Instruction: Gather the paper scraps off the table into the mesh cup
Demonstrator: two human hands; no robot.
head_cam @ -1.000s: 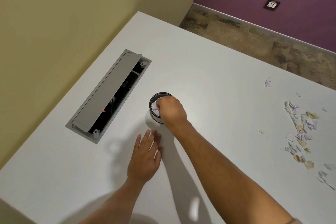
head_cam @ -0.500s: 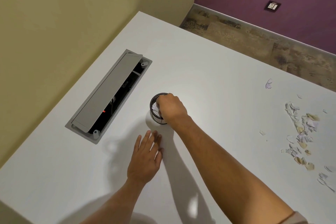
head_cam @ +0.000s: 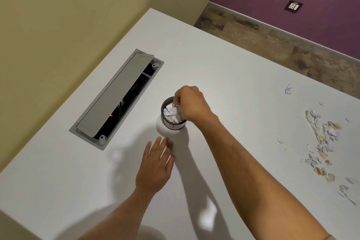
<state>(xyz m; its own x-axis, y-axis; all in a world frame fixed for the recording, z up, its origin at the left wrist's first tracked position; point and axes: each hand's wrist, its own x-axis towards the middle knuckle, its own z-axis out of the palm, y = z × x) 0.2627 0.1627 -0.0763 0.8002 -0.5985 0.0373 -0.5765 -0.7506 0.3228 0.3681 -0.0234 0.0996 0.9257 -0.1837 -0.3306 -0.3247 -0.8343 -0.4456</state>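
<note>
Right now the right hand (head_cam: 191,104) sits over the mouth of the mesh cup (head_cam: 172,114), its fingers (head_cam: 176,101) curled down into the opening among the white scraps already inside; whether they pinch a piece or have let it go is hard to tell from this angle. The left hand (head_cam: 155,167) lies flat on the tabletop (head_cam: 233,84) just near of the cup, fingers straight and slightly spread, holding nothing. The paper scraps (head_cam: 321,142) not yet gathered lie well apart from the cup, far over to the right, strung in a loose band that runs near-to-far along that side, with one stray piece (head_cam: 288,89) at the far end. So the coming reach goes rightward, away from the cup, and the right hand is clearly the nearer one to that pile. To the left of the cup, a grey cable hatch (head_cam: 116,97) is set into the tabletop.
</note>
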